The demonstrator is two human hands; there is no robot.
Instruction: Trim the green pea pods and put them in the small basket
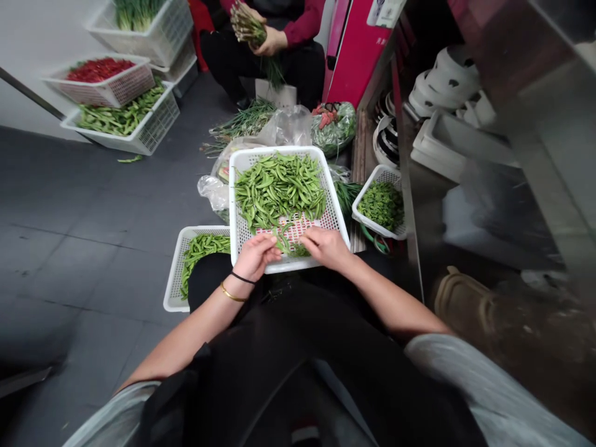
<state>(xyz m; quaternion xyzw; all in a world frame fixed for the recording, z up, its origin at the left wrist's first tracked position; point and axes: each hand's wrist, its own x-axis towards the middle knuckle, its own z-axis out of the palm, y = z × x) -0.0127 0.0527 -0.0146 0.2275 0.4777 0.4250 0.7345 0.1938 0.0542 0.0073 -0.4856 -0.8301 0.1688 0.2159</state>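
A white perforated basket (239,171) full of green pea pods (277,189) rests on my lap. My left hand (256,254) is at the basket's near edge, fingers curled and pinching a pea pod (282,241). Just to the right, my right hand (326,246) also has its fingers curled over pods at the near rim; what it grips is hidden. A black band and a gold bangle (231,294) circle my left wrist.
A lower white basket (174,279) with green pods lies on the floor at my left. A small basket of greens (382,208) stands right. Stacked baskets (116,93) of red and green produce sit far left. Another person (279,37) ahead holds a bunch of greens. Metal shelving (488,155) lines the right.
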